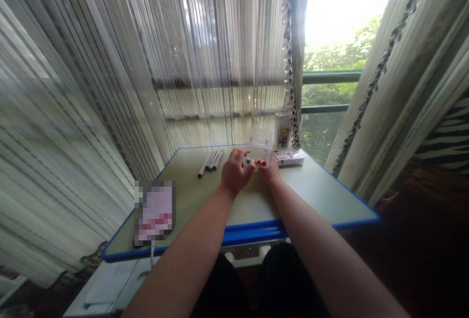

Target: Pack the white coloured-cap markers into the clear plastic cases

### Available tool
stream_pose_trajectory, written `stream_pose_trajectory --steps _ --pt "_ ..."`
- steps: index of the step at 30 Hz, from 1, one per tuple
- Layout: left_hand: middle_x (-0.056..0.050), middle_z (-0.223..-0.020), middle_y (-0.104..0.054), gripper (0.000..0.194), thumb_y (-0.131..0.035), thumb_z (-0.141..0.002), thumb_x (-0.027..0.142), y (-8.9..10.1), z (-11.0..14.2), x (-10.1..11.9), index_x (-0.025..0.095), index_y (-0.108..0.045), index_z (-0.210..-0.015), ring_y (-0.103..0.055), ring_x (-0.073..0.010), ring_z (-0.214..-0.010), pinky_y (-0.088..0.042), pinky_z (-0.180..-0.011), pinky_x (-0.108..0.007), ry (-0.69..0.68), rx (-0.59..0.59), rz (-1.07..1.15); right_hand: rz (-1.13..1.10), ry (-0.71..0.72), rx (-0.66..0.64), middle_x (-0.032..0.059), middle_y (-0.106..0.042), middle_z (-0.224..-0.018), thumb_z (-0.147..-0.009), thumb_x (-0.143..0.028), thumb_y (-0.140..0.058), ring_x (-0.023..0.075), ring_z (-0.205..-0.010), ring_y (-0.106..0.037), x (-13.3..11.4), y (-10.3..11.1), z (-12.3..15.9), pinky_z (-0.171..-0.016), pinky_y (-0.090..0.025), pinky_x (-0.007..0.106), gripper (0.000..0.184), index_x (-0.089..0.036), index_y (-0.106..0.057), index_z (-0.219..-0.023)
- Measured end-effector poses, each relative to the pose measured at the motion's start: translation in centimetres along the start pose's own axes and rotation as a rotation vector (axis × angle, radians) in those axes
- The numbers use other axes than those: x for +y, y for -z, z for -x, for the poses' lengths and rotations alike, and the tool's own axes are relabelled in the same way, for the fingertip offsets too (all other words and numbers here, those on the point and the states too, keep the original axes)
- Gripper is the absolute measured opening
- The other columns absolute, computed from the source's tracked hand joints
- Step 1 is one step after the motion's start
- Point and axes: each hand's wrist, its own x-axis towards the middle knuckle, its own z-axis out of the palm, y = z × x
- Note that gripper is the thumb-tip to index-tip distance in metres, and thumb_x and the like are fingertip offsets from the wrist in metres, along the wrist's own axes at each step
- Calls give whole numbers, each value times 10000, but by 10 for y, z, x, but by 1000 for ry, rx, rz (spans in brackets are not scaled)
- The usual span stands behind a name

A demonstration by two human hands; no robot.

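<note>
A small clear plastic box (268,159) with its lid (261,137) raised stands over the far half of the table. Inside it lie several small round coloured pieces (261,163), among them red, yellow and blue ones; their exact kind is too small to make out. My right hand (270,170) grips the box at its right side, its fingers partly hidden behind the wall. At the box's left edge is my left hand (236,172), thumb and curved fingers apart over the opening. Between those fingertips I see nothing clearly held.
Several marker pens (210,162) lie left of my hands on the blue-edged table (311,201). A flat white pack (289,157) and an upright clear package (283,130) are behind on the right. A pixelated pinkish object (156,213) with a cable sits front left. String curtains (220,54) hang behind.
</note>
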Motion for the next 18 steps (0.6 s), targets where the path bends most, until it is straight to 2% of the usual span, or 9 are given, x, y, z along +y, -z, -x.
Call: stream_pose_trajectory --steps 6,12,15,18 --pt "-59 -945 -585 196 -459 -816 205 -2 -1 -2 178 -615 -933 -531 -113 -657 -486 -691 -260 -42 -8 -38 21 -1 -12 48 -657 -790 -652 -328 -570 206 -703 -607 -2 -1 1 -657 -484 328 288 -190 -548 -904" --pt "-82 -1014 -535 275 -595 -712 258 -1 1 -5 184 -641 -974 -568 -195 -886 -510 -757 -299 -94 -71 -151 1 16 -7 32 -651 -771 -629 -328 -576 193 -702 -589 1 -2 0 -674 -485 325 291 -196 -545 -887" --pt "-77 -1006 -522 308 -610 -713 252 -1 1 -8 193 -643 -1013 -566 -191 -878 -508 -762 -301 -110 -95 -164 20 8 7 39 -648 -768 -632 -319 -567 189 -689 -582 0 -2 0 -666 -478 321 283 -194 -543 -886" --pt "-62 -966 -523 245 -589 -760 245 -3 0 -9 207 -657 -992 -570 -165 -825 -501 -739 -283 -121 -119 -154 22 32 -6 31 -647 -768 -627 -328 -575 191 -692 -579 0 -2 0 -651 -476 316 287 -203 -542 -883"
